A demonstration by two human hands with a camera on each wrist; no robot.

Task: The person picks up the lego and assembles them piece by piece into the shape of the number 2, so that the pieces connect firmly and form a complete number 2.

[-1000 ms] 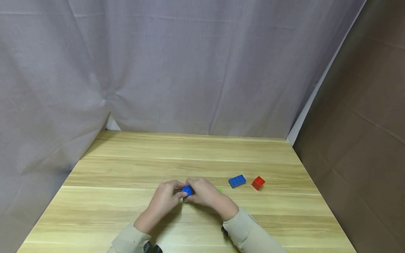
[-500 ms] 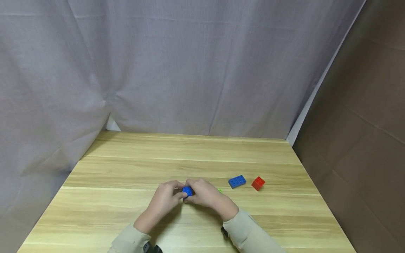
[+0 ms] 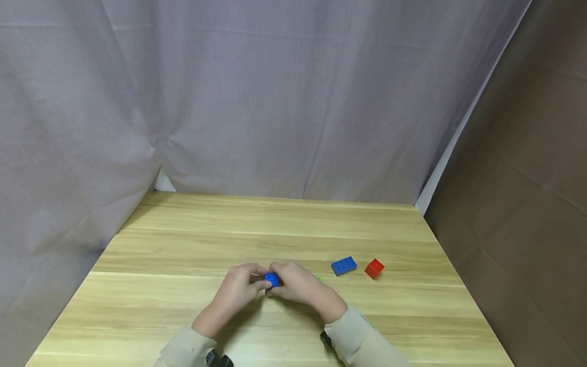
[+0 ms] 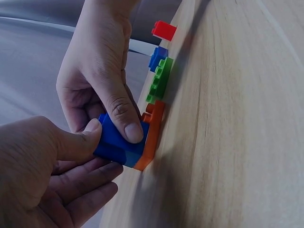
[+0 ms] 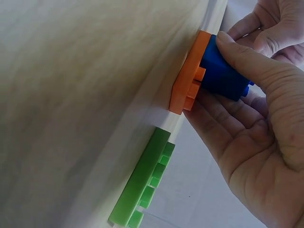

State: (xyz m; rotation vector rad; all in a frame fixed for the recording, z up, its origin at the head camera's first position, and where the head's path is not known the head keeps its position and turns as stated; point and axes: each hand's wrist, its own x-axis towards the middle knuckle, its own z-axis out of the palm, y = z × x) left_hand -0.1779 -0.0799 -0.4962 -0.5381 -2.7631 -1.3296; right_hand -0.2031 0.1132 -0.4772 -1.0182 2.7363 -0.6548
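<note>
Near the middle of the table, both hands meet at a blue toy building brick (image 3: 271, 279). My left hand (image 3: 235, 290) pinches it from the left, its thumb against the brick's side. From the other side, my right hand (image 3: 300, 285) grips the same brick between thumb and fingers. In the left wrist view the blue brick (image 4: 114, 145) sits upon a flat orange brick (image 4: 153, 135). Studs of the orange brick (image 5: 187, 78) stick out beside the blue one in the right wrist view; the right hand hides the orange piece in the head view.
A long green brick (image 5: 140, 183) lies just right of the orange one, mostly behind the right hand in the head view. Farther right on the wooden table (image 3: 257, 219) are another blue brick (image 3: 344, 265) and a red brick (image 3: 374, 268). Grey curtains (image 3: 257, 102) hang behind.
The head view has tilted slightly, so everything sits a little lower in it. Both hands keep their hold on the blue brick, with no clear movement.
</note>
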